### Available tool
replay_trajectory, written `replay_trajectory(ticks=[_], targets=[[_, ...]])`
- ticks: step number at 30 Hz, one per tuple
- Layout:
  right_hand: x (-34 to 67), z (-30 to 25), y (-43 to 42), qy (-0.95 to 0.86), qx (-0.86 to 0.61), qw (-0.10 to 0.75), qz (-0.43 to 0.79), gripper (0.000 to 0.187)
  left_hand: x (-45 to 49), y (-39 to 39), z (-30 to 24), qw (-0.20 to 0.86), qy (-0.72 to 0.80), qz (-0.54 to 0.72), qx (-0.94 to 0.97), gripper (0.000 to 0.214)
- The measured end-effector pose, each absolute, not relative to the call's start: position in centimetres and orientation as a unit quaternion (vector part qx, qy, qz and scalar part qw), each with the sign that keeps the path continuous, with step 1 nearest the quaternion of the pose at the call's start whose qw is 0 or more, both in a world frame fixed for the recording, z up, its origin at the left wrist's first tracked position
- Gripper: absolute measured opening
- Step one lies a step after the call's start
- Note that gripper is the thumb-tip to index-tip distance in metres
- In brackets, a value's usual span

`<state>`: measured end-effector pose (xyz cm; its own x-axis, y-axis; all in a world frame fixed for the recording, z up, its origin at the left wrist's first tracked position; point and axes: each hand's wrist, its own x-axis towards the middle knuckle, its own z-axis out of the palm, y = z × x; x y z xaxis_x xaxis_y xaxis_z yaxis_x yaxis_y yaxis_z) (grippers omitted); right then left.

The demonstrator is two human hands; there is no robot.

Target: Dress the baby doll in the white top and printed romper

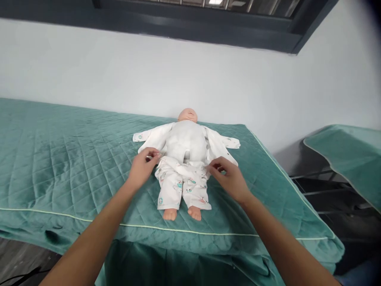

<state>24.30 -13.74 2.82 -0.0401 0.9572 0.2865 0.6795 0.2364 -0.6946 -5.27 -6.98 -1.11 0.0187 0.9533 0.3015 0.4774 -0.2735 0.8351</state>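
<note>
A baby doll (187,141) lies on its back on a green quilted cover (68,159), head toward the wall. Its white jacket (154,138) lies spread open to both sides, baring the cloth torso. White printed trousers (182,184) cover the legs, with bare feet at the near end. My left hand (143,167) pinches the trouser waistband at the doll's left-side hip. On the other side my right hand (229,176) pinches the waistband too.
The cover hangs over the table's near edge (178,230) and right corner. A white wall rises just behind the doll's head. A second table with a green cover (348,159) stands at the right, a gap of dark floor between.
</note>
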Motion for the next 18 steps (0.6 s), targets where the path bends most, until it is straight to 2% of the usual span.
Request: replay_trajectory(ticks=[3, 6, 9, 13, 18], targets=[[21.8, 3.7, -14.4, -0.787, -0.495, 0.314, 0.192, 0.017, -4.3, -7.8, 0.5, 0.390, 0.447, 0.413, 0.691, 0.026], [21.5, 4.0, -14.8, -0.828, -0.455, 0.270, 0.186, 0.015, -4.8, -8.6, 1.6, 0.446, 0.388, 0.327, 0.738, 0.025], [22.1, 3.8, -14.8, -0.816, -0.462, 0.276, 0.210, 0.015, -5.5, -8.9, 2.2, 0.496, 0.384, 0.266, 0.732, 0.032], [22.3, 4.1, -13.4, -0.762, -0.476, 0.351, 0.265, 0.017, -4.8, -8.5, 3.1, 0.468, 0.390, 0.255, 0.751, 0.034], [21.6, 5.4, -11.0, -0.718, -0.484, 0.423, 0.268, 0.014, -3.2, -7.2, 5.1, 0.393, 0.346, 0.233, 0.820, 0.022]])
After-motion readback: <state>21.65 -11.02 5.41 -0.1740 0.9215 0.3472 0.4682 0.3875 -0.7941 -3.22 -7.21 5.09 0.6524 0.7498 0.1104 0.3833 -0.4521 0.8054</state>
